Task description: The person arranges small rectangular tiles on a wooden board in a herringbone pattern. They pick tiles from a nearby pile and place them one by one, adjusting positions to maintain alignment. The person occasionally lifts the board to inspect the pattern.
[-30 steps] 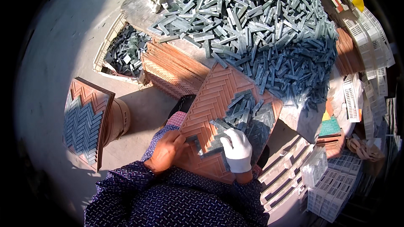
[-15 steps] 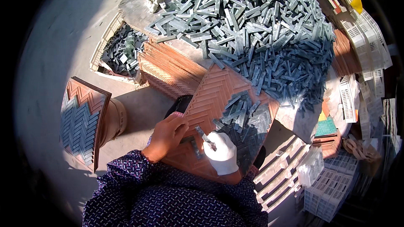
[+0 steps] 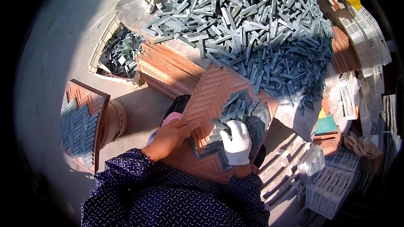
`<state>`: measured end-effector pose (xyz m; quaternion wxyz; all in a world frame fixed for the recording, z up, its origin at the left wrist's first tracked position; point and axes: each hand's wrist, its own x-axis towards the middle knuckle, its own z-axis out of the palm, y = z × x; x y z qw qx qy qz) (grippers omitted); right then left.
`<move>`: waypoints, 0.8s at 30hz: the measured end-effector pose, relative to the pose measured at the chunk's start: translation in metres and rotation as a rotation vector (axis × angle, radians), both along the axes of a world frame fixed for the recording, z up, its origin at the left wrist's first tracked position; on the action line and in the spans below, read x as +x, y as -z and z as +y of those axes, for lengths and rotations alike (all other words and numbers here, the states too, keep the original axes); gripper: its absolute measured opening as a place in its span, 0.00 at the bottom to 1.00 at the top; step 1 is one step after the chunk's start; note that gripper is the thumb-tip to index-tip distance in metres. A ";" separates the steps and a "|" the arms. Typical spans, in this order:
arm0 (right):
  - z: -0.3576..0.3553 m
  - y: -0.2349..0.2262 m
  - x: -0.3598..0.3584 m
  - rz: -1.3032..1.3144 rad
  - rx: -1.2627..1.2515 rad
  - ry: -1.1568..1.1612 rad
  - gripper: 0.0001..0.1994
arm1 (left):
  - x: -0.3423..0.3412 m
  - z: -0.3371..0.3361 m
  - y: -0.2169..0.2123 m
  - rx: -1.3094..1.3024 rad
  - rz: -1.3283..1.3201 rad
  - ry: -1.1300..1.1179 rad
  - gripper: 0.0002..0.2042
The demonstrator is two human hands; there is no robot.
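A reddish-brown tray with herringbone grooves [image 3: 198, 101] lies tilted across my lap. Dark grey stone strips [image 3: 263, 120] fill the grooves on its right part and along the near side, with a small loose heap of strips [image 3: 237, 106] on top. My right hand [image 3: 237, 145], in a white glove, is at the near edge of that heap. Its thumb and fingers close about a stone strip [image 3: 219, 125], partly hidden by the glove. My bare left hand [image 3: 168, 136] rests on the tray's left edge, fingers extended over the grooves and holding no strip.
A large pile of stone strips [image 3: 252, 21] covers the table beyond the tray. To its left stand stacked brown trays [image 3: 166, 65] and a cream crate [image 3: 96, 61] of dark pieces. A filled tray [image 3: 80, 122] sits on a bucket at left. White crates [image 3: 330, 189] stand at right.
My right hand has moved from the tray's near middle, where it held a strip, up and right to the loose heap. My left hand has shifted slightly, its fingers straighter.
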<state>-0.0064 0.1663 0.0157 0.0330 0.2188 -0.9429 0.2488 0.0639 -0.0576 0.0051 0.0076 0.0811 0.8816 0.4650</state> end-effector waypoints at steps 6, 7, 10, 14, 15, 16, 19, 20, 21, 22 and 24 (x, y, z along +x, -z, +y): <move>0.004 0.007 -0.006 -0.021 0.054 -0.098 0.13 | 0.007 0.006 -0.005 -0.088 0.053 -0.123 0.21; 0.003 0.006 -0.005 -0.049 0.057 -0.116 0.13 | 0.011 0.006 -0.007 -0.105 0.027 -0.152 0.20; -0.006 -0.007 0.009 -0.125 -0.056 -0.145 0.12 | 0.022 0.005 0.004 -0.161 0.002 -0.162 0.16; -0.017 0.002 0.040 -0.124 -0.114 -0.217 0.13 | 0.021 0.005 0.003 -0.165 0.069 -0.181 0.13; -0.019 0.006 0.045 -0.104 -0.124 -0.225 0.13 | 0.018 0.003 0.003 -0.164 0.069 -0.171 0.13; -0.022 0.008 0.049 -0.143 -0.095 -0.244 0.13 | 0.017 0.001 0.003 -0.165 0.070 -0.164 0.13; -0.021 0.013 0.053 -0.023 -0.004 -0.289 0.11 | 0.020 -0.002 0.005 -0.123 0.040 -0.164 0.12; -0.021 0.012 0.051 -0.055 -0.022 -0.310 0.11 | 0.021 -0.003 0.005 -0.118 0.040 -0.161 0.12; -0.022 0.012 0.049 -0.066 -0.038 -0.300 0.12 | 0.022 -0.004 0.006 -0.113 0.040 -0.158 0.12; -0.022 0.013 0.047 -0.075 -0.051 -0.290 0.13 | 0.023 -0.004 0.005 -0.105 0.042 -0.154 0.12; -0.023 0.014 0.041 -0.096 -0.047 -0.296 0.14 | 0.023 -0.003 0.004 -0.102 0.059 -0.153 0.13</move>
